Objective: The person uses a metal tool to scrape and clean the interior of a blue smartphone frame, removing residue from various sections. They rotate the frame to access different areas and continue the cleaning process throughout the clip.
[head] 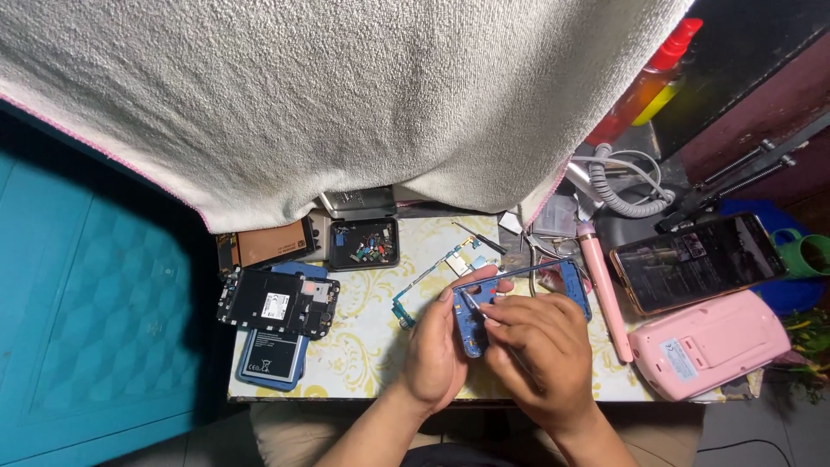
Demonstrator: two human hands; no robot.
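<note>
— Phone frame (pixel 471 322) — the blue one — where does it sit right now?

— Near the front edge of the small table (pixel 363 346), lifted a little between both hands. The left hand (pixel 437 350) curls around its left edge, thumb on top, fingers clenched on it, probably so it cannot twist. The right hand (pixel 536 346) pinches a thin metal tool (pixel 471 304), most likely a screwdriver or tweezers, with the tip down on the frame's upper part.

— Why so close to the body?

— My guess is that fine work needs braced wrists; both forearms rest near the table edge.

— And the other parts?

— A circuit board (pixel 437 277) with a ribbon lies just beyond the hands, within reach. A small black tray (pixel 364 244) holding tiny bits sits farther back, seemingly so loose pieces do not roll away. To the left, a black phone back (pixel 277 303) lies on top of a blue battery cover (pixel 272 356), with a brown battery (pixel 272 245) behind them. To the right, a pink pen-like tool (pixel 605 290), a phone with a lit screen (pixel 696 262) and a pink case (pixel 709 344) stay well apart from the work.

— What hangs above?

— A white towel (pixel 346 95) covers the top of the view.
</note>
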